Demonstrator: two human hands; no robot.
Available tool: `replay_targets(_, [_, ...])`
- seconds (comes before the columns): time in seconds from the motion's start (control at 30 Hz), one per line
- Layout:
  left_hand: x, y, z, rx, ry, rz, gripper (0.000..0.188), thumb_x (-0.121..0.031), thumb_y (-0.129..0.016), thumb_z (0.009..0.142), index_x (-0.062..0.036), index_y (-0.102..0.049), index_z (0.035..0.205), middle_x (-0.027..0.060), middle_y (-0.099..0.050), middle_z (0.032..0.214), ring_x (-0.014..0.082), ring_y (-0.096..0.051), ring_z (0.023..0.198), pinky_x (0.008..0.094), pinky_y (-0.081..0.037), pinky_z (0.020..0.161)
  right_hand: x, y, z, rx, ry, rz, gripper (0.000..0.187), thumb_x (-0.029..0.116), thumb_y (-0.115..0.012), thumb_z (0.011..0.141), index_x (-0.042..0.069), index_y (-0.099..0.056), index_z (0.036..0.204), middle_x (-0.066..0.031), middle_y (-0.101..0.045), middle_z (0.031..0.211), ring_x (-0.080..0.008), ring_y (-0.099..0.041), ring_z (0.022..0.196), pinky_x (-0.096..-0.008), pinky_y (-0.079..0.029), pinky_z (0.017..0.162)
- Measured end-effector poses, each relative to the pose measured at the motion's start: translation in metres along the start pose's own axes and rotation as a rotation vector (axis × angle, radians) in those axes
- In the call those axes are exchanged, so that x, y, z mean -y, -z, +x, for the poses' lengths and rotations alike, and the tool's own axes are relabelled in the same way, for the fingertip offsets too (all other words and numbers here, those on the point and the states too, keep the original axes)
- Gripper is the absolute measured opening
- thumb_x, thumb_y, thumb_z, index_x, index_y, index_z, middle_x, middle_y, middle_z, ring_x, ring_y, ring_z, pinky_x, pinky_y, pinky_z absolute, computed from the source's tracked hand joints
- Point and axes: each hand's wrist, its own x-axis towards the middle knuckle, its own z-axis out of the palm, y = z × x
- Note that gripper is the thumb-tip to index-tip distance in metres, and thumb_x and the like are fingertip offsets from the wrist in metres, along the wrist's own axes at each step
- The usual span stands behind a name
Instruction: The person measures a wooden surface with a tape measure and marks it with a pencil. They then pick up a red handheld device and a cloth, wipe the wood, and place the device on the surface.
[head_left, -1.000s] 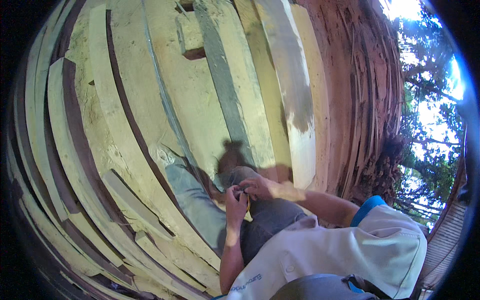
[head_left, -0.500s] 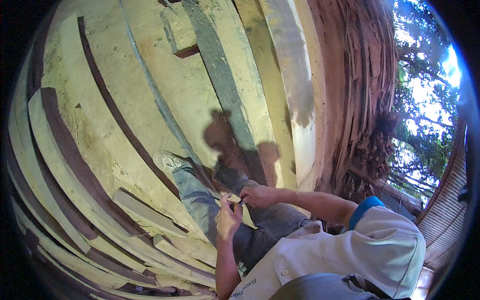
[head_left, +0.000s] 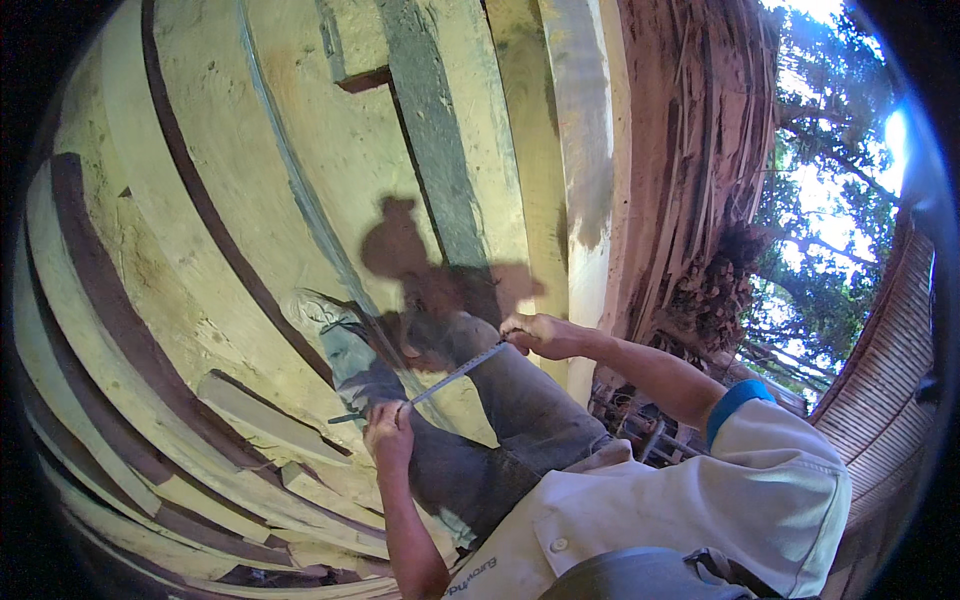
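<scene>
Pale timber [head_left: 220, 130] spreads below me, its outer planks cut off by the dark rim of my view. Up it runs a grey board [head_left: 430, 110], its near edge lost in my shadow [head_left: 395, 240]. My legs [head_left: 535, 400] are bent this side of that edge. My right hand [head_left: 548, 335] and left hand [head_left: 388, 432] were close together a moment ago; now they are well apart, with a thin strip [head_left: 455, 378] straight between them, slanting across my right leg, so a length of it lies in plain sight. My right fingers pinch its upper end, my left are closed round the lower; what else my 2 palms cover is hidden. Past my left hand pokes 1 dark tip [head_left: 345, 417]; I cannot tell if it belongs to the strip, whose marks are too small to make out.
</scene>
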Motion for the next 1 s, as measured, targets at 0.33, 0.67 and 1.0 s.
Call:
replay_targets(0.33, [-0.009, -0.032, -0.001, -0.376, 0.057, 0.210, 0.015, -0.024, -0.060, 0.089, -0.0130, -0.065, 0.097, 0.0059, -0.061, 0.102, 0.0278, -0.056, 0.096, 0.0436, -0.044, 0.079, -0.030, 0.011, 0.052, -0.147, 0.014, 0.291, 0.019, 0.015, -0.050, 0.097, 0.008, -0.054, 0.114, -0.0009, -0.059, 0.077, -0.0082, -0.057, 0.067, -0.0250, -0.047, 0.059])
replay_targets(0.67, [-0.033, -0.075, 0.033, -0.532, 0.078, 0.242, 0.020, -0.025, -0.057, 0.092, -0.0056, -0.063, 0.091, 0.0102, -0.062, 0.091, 0.0312, -0.057, 0.082, 0.0418, -0.045, 0.073, -0.029, 0.155, 0.061, -0.392, 0.066, -0.154, 0.023, 0.025, -0.054, 0.096, 0.006, -0.063, 0.105, -0.0113, -0.067, 0.093, -0.0218, -0.064, 0.089, -0.0352, -0.049, 0.081])
replay_targets(1.0, [-0.026, -0.116, 0.061, -0.596, 0.205, 0.167, 0.021, -0.022, -0.053, 0.095, -0.0032, -0.061, 0.095, 0.0138, -0.062, 0.094, 0.0349, -0.055, 0.084, 0.0439, -0.043, 0.072, 0.026, 0.422, 0.133, -0.858, 0.307, -0.709, 0.027, 0.025, -0.055, 0.093, 0.003, -0.062, 0.107, -0.0194, -0.065, 0.089, -0.0366, -0.063, 0.080, -0.0432, -0.049, 0.075])
